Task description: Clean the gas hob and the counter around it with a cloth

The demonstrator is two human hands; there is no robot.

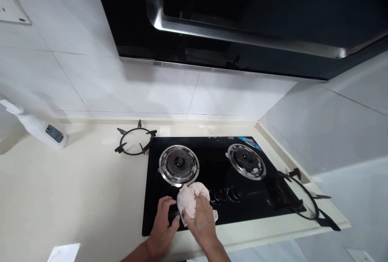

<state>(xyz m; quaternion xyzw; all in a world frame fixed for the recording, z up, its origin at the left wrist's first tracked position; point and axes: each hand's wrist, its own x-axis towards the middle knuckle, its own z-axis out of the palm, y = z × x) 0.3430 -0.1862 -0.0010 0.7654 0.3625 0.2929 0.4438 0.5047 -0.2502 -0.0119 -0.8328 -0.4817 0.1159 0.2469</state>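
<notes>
Pink cloth (pixel 186 202) lies bunched on the black stove (pixel 212 167), at the near side of the left burner (pixel 179 165). The right hand (pixel 201 218) grasps it from above; the left hand (pixel 163 222), curved and empty, is just beside it. A spray bottle (pixel 41 130) stands far left on the counter (pixel 100 181).

Free room over front-left counter (pixel 100 197); pan support (pixel 325 219) across cooktop's (pixel 212 165) right edge; hood (pixel 230 54) overhead.
</notes>
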